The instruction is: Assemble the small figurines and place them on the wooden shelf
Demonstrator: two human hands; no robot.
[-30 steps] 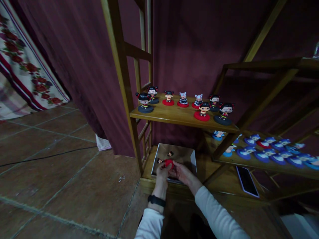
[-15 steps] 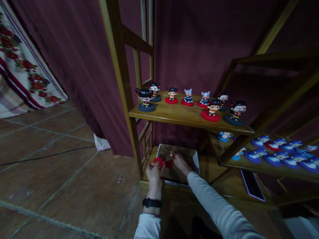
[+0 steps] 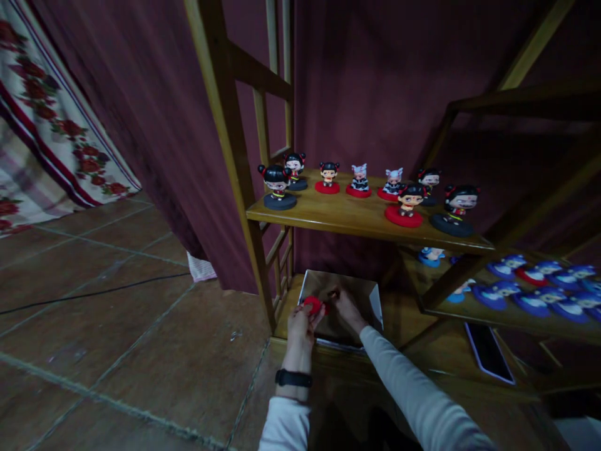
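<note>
My left hand (image 3: 300, 322) is closed on a round red base (image 3: 312, 305), held over the near left part of an open cardboard box (image 3: 374, 304). My right hand (image 3: 346, 308) reaches into the same box, fingertips pinched on a small dark piece (image 3: 333, 293) that is too small and dim to name. A patch of red shows between the two hands, partly hidden by them. The box stands on the bottom board of a wooden shelf unit.
Above the box, a shelf board (image 3: 338, 216) carries several figurines on red or dark bases, such as a black-haired one (image 3: 277, 185) at its left end. Blue figurines (image 3: 539, 297) stand on the right shelf. A phone (image 3: 489, 352) lies lower right. Shelf post (image 3: 230, 144) rises at left.
The view has shifted a little, so the shelf sits farther right. My left hand with the red base has moved slightly right, closer to my right hand. Both hands keep their grip.
</note>
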